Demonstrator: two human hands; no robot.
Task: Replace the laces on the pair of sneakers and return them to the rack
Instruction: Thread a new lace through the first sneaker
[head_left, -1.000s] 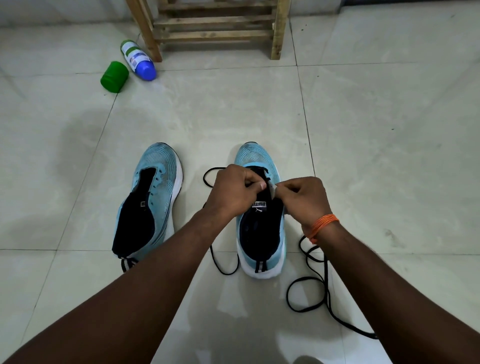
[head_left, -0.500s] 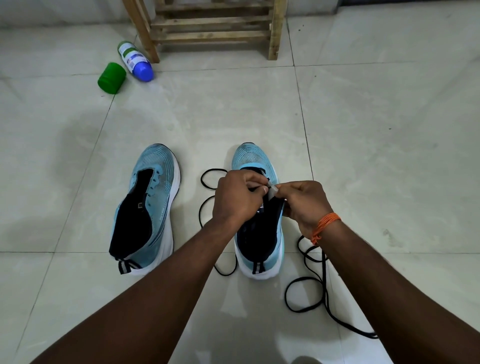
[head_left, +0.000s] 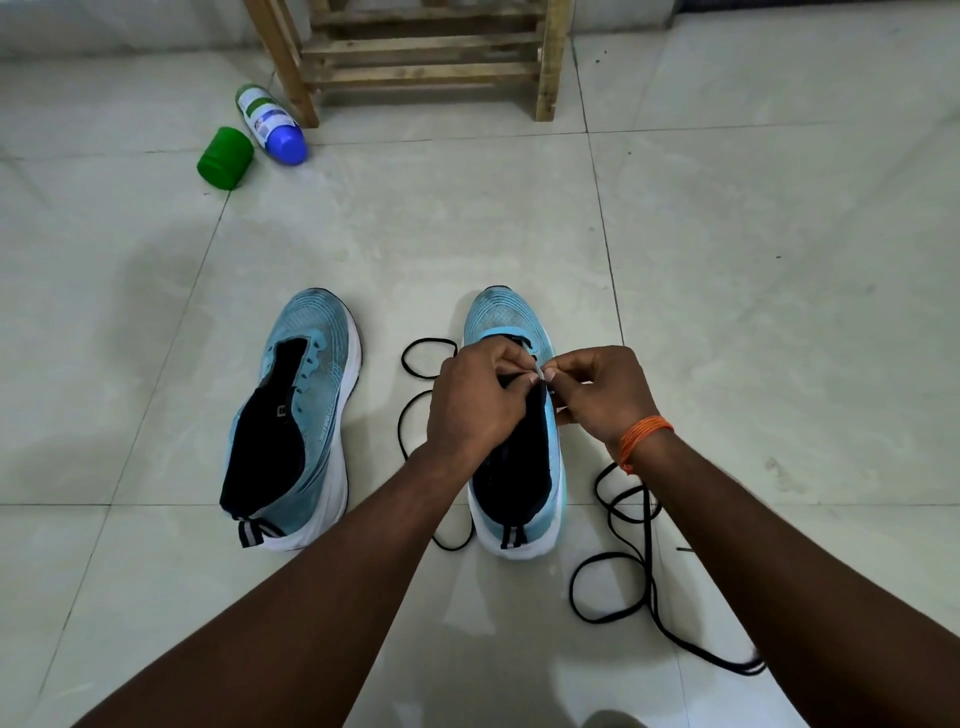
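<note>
1. L hand (head_left: 475, 402) & R hand (head_left: 602, 395) meet fingertip to fingertip over the right sneaker (head_left: 506, 317), above the toe end of its opening.
2. Both hands have their fingers curled. Thumb + forefinger of each are pinched on a small pale lace tip (head_left: 540, 373), w/ the other fingers tucked in.
3. Right sneaker is light blue w/ a white sole & dark lining. It sits upright on the tiled floor (head_left: 779, 260), toe twd the rack, heel twd the person. L wrist covers part of its opening.
4. Black lace (head_left: 701, 654) lies on the floor on both sides of that sneaker: loops just to its L, a bigger tangle by the heel on the R, trailing twd the near R. Can't tell if it's one piece, as the hands hide the eyelets.
5. Left sneaker (head_left: 311, 410) has the same colours. It sits apart from the other one, leaning a bit to its L, opening gaping, eyelet row visible.
6. Wooden rack (head_left: 431, 52) stands at the far end, w/ only its lower slats & legs in view. Both sneakers are well apart from it.
7. Bottle (head_left: 270, 124) w/ a blue cap lies on its side just beside the rack's L leg, w/ a green cup (head_left: 224, 157) just beside it.
8. Orange thread band (head_left: 644, 434) sits on the R wrist.
</note>
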